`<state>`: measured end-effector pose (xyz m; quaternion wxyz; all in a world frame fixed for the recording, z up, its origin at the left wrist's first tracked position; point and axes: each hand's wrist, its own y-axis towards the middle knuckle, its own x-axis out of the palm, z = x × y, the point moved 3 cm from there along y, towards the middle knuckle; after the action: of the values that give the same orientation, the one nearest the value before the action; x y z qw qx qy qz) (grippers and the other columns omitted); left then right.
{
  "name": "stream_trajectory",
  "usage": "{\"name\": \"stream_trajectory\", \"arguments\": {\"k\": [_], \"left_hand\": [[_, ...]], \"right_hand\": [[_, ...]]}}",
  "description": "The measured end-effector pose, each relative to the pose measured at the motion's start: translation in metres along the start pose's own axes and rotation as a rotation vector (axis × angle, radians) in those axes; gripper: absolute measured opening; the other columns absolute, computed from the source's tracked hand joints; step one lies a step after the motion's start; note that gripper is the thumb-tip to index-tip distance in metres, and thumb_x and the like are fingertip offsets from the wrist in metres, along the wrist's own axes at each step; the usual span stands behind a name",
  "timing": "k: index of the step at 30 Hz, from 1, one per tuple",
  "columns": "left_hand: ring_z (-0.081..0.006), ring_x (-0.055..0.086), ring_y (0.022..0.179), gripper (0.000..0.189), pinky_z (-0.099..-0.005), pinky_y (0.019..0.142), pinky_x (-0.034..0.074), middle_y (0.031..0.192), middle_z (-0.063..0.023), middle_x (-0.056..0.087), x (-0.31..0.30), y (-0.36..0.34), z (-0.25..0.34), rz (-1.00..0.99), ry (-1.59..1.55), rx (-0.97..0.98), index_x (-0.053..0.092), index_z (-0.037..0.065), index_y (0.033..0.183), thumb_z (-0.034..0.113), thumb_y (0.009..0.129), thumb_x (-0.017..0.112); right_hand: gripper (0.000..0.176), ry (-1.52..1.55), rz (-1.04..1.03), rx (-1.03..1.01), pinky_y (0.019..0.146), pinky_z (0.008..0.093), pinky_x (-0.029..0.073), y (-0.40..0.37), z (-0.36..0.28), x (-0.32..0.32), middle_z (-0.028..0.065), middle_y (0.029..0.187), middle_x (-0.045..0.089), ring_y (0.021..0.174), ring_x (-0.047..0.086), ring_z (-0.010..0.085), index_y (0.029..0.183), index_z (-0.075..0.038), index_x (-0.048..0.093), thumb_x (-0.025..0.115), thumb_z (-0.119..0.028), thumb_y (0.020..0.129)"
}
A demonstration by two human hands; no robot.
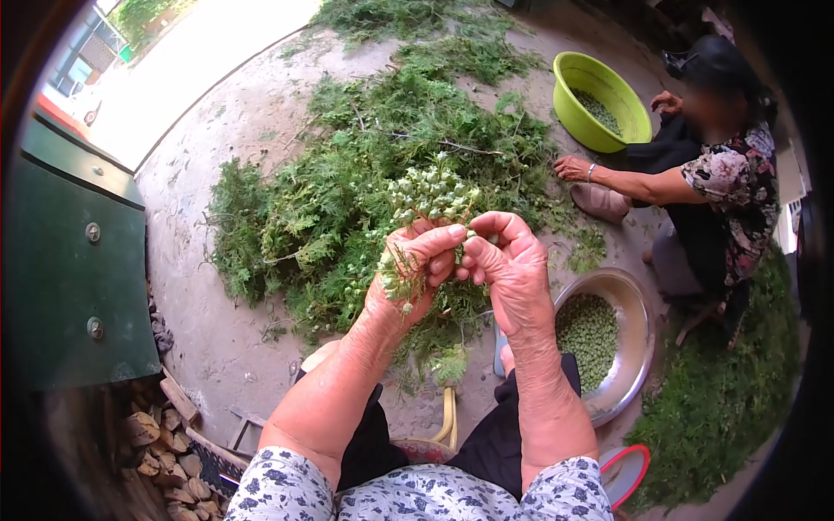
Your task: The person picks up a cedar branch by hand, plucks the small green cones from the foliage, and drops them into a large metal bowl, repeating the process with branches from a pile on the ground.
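A bunch of pale green, knobbly cones (430, 193) on thin stems is in my left hand (413, 260), whose fingers are wrapped round the stems. Green sprigs hang over the wrist side of that hand. Close against it on the right, my right hand (506, 260) pinches a small green cone (471, 234) between thumb and finger at the bunch's edge. Beneath and beyond both hands lies a large heap of leafy green branches (347, 174). To the right of my right forearm stands a metal bowl (638, 334) with many small green cones inside.
A person (695, 174) sits at the right, one hand near the heap. A lime-green basin (569, 74) holds more cones. More cut greenery (721, 399) lies at lower right, beside a red-rimmed container (641, 469). A dark green metal panel (78, 260) and split firewood (169, 460) are at left.
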<state>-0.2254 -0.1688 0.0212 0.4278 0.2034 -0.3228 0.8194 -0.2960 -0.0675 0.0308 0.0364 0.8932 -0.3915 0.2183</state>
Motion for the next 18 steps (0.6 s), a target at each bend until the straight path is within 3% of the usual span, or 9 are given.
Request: {"name": "stream_trajectory", "arguments": {"k": [5,7,8,10,13,14,16,18], "left_hand": [[-0.0051,0.031,0.039,0.022,-0.0222,0.043,0.032,0.048,0.0064,0.035,0.005,-0.004,0.004,0.014,0.033,-0.037,0.047,0.012,0.064,0.011,0.079,0.063],[-0.0046,0.028,0.038,0.024,-0.0224,0.044,0.032,0.046,0.0075,0.032,0.006,-0.005,0.005,0.02,0.028,-0.043,0.045,0.013,0.062,0.009,0.077,0.063],[-0.0046,0.028,0.038,0.024,-0.0224,0.044,0.032,0.046,0.0075,0.032,0.004,-0.004,0.005,0.02,0.028,-0.043,0.045,0.013,0.062,0.009,0.077,0.063],[-0.0052,0.037,0.042,0.011,-0.0244,0.042,0.035,0.051,0.0051,0.046,0.0,-0.002,0.003,-0.022,0.064,-0.045,0.057,0.007,0.07,0.011,0.073,0.066],[-0.0057,0.045,0.049,0.01,-0.0237,0.046,0.037,0.06,0.0027,0.056,0.007,-0.007,0.009,0.056,0.16,-0.019,0.063,0.005,0.077,0.012,0.072,0.068],[-0.0057,0.045,0.049,0.01,-0.0237,0.046,0.037,0.06,0.0027,0.056,0.006,-0.006,0.008,0.055,0.161,-0.02,0.063,0.005,0.077,0.012,0.072,0.068],[-0.0048,0.033,0.038,0.009,-0.0245,0.047,0.04,0.046,0.0059,0.04,0.006,-0.003,0.007,0.084,0.287,0.011,0.061,0.004,0.075,0.012,0.075,0.067],[-0.0049,0.035,0.038,0.011,-0.0248,0.047,0.04,0.047,0.0057,0.041,0.011,-0.006,0.009,0.074,0.293,0.012,0.06,0.005,0.072,0.012,0.074,0.068]], "right_hand": [[0.014,-0.013,0.043,0.013,0.05,0.0192,0.044,-0.001,0.002,-0.005,0.0021,0.077,0.056,0.061,0.053,0.0067,0.095,-0.002,0.055,0.059,-0.012,0.087],[0.013,0.339,0.008,0.137,0.049,0.0211,0.043,-0.001,0.007,-0.006,0.0032,0.077,0.057,0.061,0.054,0.009,0.093,-0.002,0.055,0.056,-0.015,0.089],[0.013,0.339,0.008,0.137,0.049,0.0211,0.043,0.0,0.008,-0.009,0.0032,0.077,0.057,0.061,0.054,0.009,0.093,-0.002,0.055,0.056,-0.015,0.089],[0.013,0.369,0.024,0.12,0.051,0.0234,0.043,0.002,0.008,-0.013,0.0048,0.078,0.057,0.063,0.056,0.0118,0.092,-0.003,0.055,0.054,-0.016,0.09],[0.014,0.401,0.05,0.097,0.053,0.0246,0.044,0.006,-0.001,-0.013,0.0054,0.081,0.058,0.067,0.057,0.0133,0.098,-0.003,0.053,0.055,-0.014,0.089],[0.015,0.415,0.089,0.101,0.054,0.025,0.044,0.006,-0.003,-0.014,0.0054,0.081,0.058,0.067,0.058,0.0137,0.1,-0.003,0.053,0.055,-0.013,0.089],[0.019,0.424,0.109,0.107,0.052,0.023,0.043,0.006,-0.002,-0.015,0.0043,0.08,0.058,0.065,0.057,0.012,0.103,-0.003,0.052,0.057,-0.013,0.088],[0.023,0.332,0.09,0.074,0.05,0.02,0.04,0.008,0.002,-0.017,0.003,0.081,0.058,0.063,0.055,0.009,0.105,-0.002,0.052,0.059,-0.014,0.087]]}}
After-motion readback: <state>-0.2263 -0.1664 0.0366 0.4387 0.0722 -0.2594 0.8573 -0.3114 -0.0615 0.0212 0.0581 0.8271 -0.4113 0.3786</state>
